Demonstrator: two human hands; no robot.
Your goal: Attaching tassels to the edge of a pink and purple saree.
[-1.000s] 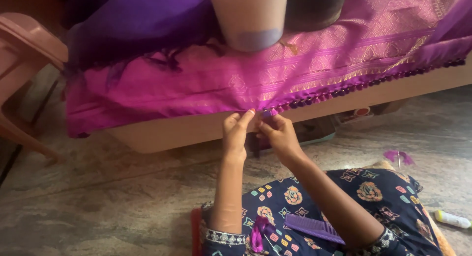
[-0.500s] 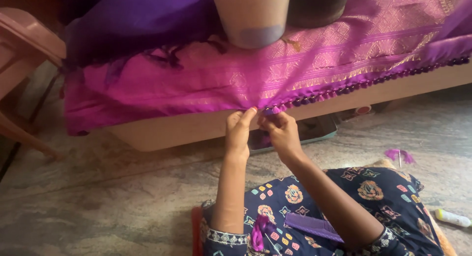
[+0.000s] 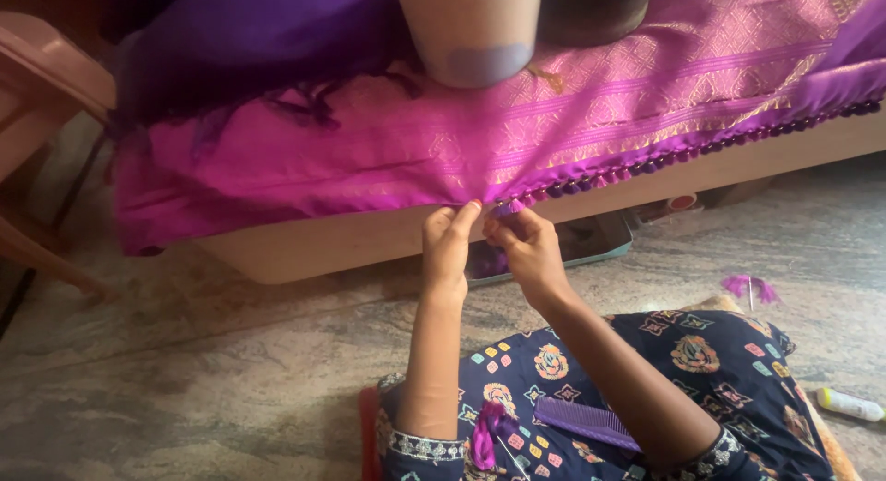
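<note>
A magenta silk cloth with gold woven bands (image 3: 388, 158) lies draped over a low wooden platform (image 3: 351, 246). Along its right hem runs a row of small purple tassel beads (image 3: 646, 167). My left hand (image 3: 449, 246) pinches the hem edge with fingers together. My right hand (image 3: 524, 246) sits right beside it, fingertips closed on a small purple tassel at the hem. Both hands touch at the cloth's lower edge. On my patterned dark blue lap rest a purple comb (image 3: 586, 421) and a bunch of purple thread (image 3: 484, 430).
Two cylindrical containers (image 3: 471, 29) stand on the cloth at the top. A pink plastic chair (image 3: 41, 121) is at the left. A flat teal-edged tablet (image 3: 591, 241) lies under the platform. A loose pink tassel (image 3: 749, 287) and a small white tube (image 3: 849, 404) lie on the stone floor.
Both hands stay pinched at the same spot on the hem; only small finger movements and a slight camera shift.
</note>
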